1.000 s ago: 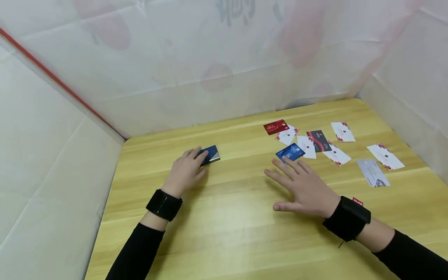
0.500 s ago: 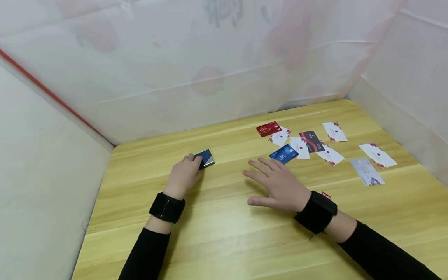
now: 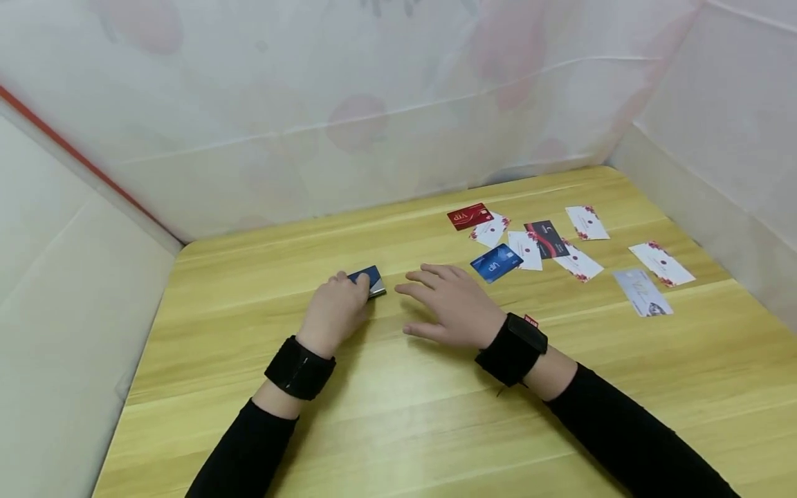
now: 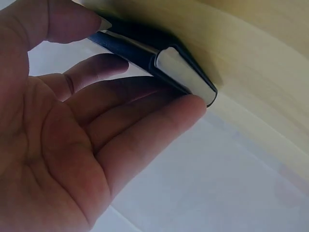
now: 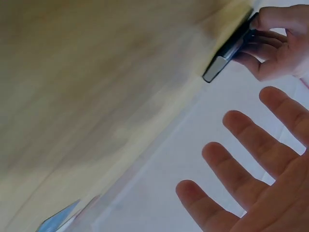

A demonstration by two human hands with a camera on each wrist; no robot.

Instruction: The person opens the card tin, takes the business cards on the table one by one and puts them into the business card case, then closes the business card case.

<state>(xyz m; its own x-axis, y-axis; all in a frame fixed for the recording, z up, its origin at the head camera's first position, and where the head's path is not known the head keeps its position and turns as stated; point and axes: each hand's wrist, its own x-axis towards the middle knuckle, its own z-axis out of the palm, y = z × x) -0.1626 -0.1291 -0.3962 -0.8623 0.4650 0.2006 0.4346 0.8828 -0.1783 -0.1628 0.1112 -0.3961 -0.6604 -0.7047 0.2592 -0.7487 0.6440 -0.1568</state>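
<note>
My left hand [image 3: 331, 312] grips a dark blue card case [image 3: 376, 281] with a silver corner, left of the table's middle. In the left wrist view, the thumb lies on one side of the card case [image 4: 181, 72] and the fingers on the other; a pale metal end shows. Part of the case is hidden by the hand. Beside it on the right, my right hand [image 3: 453, 306] hovers with fingers spread, touching nothing. In the right wrist view the same card case [image 5: 219, 65] is held a short way beyond the right fingertips.
Loose cards lie at the right back: a red VIP card [image 3: 467, 216], a blue VIP card [image 3: 496, 263], a black card [image 3: 548, 238], a silver card [image 3: 643, 293] and several white flowered cards [image 3: 661, 263]. White cloth walls [image 3: 249, 159] border the wooden table [image 3: 373, 429].
My right hand has moved left, away from the blue VIP card and towards the card case. The left fingers, first resting over the case, now grip it. The head view has shifted slightly.
</note>
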